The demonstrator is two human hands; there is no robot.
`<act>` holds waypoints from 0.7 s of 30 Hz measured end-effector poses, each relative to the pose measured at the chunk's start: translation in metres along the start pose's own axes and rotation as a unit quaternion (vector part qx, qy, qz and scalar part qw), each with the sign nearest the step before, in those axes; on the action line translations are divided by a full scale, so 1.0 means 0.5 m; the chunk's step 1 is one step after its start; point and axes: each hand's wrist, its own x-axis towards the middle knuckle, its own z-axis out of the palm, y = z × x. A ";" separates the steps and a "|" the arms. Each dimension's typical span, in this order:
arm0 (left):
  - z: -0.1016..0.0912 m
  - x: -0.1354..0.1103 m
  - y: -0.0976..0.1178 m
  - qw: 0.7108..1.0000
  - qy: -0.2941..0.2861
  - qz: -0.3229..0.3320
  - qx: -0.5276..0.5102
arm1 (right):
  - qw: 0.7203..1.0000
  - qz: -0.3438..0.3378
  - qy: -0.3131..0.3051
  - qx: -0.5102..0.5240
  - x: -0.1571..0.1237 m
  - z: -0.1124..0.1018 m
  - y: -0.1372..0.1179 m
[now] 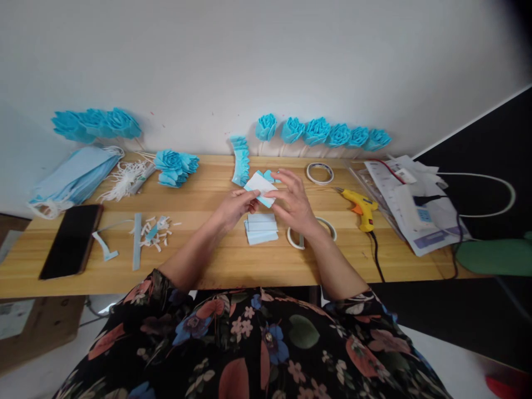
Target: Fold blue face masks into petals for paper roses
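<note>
Between my two hands, over the middle of the table, is a small blue-and-white piece of mask fabric (pixel 260 185). My left hand (pixel 236 208) pinches its lower left edge with the thumb on top. My right hand (pixel 294 204) meets its right side, thumb and index finger at the edge, the other fingers raised and bent. A stack of pale blue cut pieces (pixel 261 229) lies just below. Behind the held piece are a few blue petal shapes (pixel 269 176) and a row of overlapped blue petals (pixel 240 160). A roll of tape (pixel 296 241) is partly hidden by my right forearm.
Blue fabric flowers (pixel 317 131) on sticks lean along the wall. A yellow glue gun (pixel 361 208), another tape roll (pixel 320 173) and papers (pixel 409 210) lie right. Left are face masks (pixel 78 174), white ear loops (pixel 127 178), a phone (pixel 71 241) and scraps (pixel 155 233).
</note>
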 end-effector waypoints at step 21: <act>-0.004 0.003 -0.003 0.985 0.046 0.073 0.149 | 0.994 0.057 0.029 0.086 -0.001 0.013 -0.001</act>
